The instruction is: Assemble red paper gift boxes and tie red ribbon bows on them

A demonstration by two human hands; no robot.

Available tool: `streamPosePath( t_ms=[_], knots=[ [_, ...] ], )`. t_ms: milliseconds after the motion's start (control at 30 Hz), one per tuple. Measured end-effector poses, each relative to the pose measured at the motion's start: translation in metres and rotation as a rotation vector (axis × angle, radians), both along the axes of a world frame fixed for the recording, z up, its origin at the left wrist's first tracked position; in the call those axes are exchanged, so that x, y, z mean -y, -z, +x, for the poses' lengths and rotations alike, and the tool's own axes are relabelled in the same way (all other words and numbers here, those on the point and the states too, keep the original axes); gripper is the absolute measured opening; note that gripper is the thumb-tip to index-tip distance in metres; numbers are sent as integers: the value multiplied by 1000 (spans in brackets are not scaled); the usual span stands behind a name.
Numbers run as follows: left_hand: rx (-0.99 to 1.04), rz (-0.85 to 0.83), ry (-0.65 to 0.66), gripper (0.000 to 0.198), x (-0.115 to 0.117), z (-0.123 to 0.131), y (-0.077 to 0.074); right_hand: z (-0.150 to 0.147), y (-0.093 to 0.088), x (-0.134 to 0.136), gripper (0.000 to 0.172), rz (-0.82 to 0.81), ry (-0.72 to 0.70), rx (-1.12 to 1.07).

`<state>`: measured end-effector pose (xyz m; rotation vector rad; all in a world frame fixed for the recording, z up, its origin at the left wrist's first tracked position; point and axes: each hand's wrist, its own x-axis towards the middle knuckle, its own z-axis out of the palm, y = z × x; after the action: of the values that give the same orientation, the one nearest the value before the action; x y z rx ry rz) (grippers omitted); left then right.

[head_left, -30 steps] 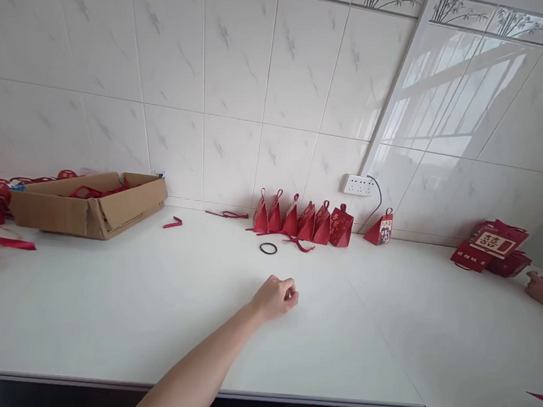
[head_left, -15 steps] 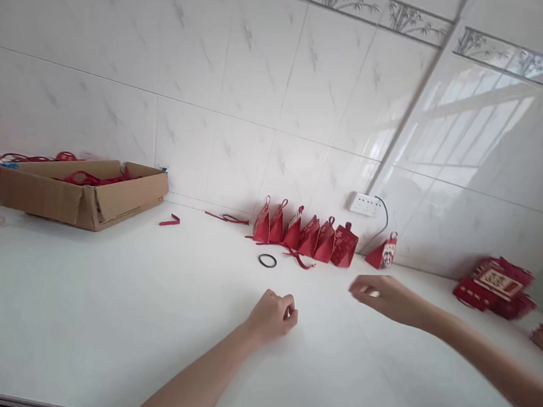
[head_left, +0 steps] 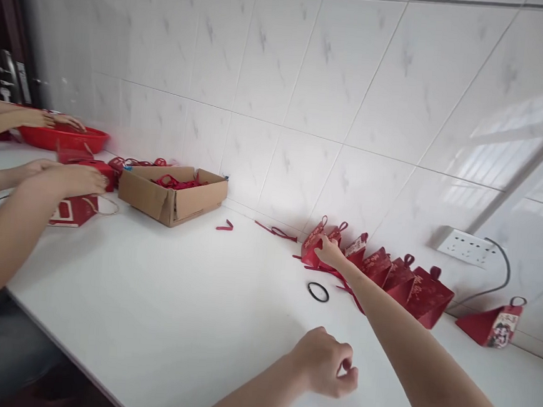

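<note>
My left hand [head_left: 327, 361] rests low over the white table, its fingers curled into a loose fist. Nothing shows in the gap by its thumb. At the left end of a row of red pyramid-shaped gift boxes, my right hand [head_left: 330, 252] has its thumb and fingers on a red gift box [head_left: 311, 247] with a ribbon loop on top. Part of that grip is hidden. The other gift boxes [head_left: 397, 279] stand to the right along the wall, behind my forearm. Red ribbon strips [head_left: 316, 268] and a black ring [head_left: 318, 292] lie in front of the row.
Left of centre stands a cardboard box [head_left: 199, 201] with red ribbons inside. Co-workers' hands [head_left: 73, 178] handle red boxes at the left, near a red basin [head_left: 100, 142]. A power strip [head_left: 468, 246] is on the wall, and a single red box [head_left: 482, 323] sits below it.
My right hand has moved left from above the table to the leftmost gift box. The view has turned left, bringing co-workers and a red basin in. My left hand stays curled.
</note>
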<state>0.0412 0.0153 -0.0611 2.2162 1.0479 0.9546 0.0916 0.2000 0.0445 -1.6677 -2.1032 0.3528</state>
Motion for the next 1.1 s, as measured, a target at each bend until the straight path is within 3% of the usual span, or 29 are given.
streamPosePath(
  t_ms=[167,267,367,467,533,600,733,800,900,1100],
  knots=[
    [-14,-43,-2,21,0,-2,-3,0,-1,-10,29,41,8,-197],
    [63,-215,-73,20,2,-7,-13,7,-3,4,21,73,42,-357],
    [277,-402,-211,22,-1,-11,-19,18,-4,30,21,122,93,-572],
    [628,-398,-431,44,-6,-13,-21,36,-3,65,33,154,138,-843],
    [843,-360,-499,58,-7,-15,-22,50,1,92,38,151,156,-1015],
    [955,-295,-388,66,-6,-16,-27,63,10,119,37,116,156,-1135],
    [943,-192,-74,63,1,-17,-38,78,39,166,21,-229,34,-1484],
    [915,-215,-39,61,4,-16,-41,81,54,181,14,-353,3,-1597],
    [892,-266,18,62,8,-14,-42,84,70,193,14,-394,13,-1617],
    [958,-292,148,67,19,-12,-48,84,80,196,15,-467,-76,-1635]
  ],
)
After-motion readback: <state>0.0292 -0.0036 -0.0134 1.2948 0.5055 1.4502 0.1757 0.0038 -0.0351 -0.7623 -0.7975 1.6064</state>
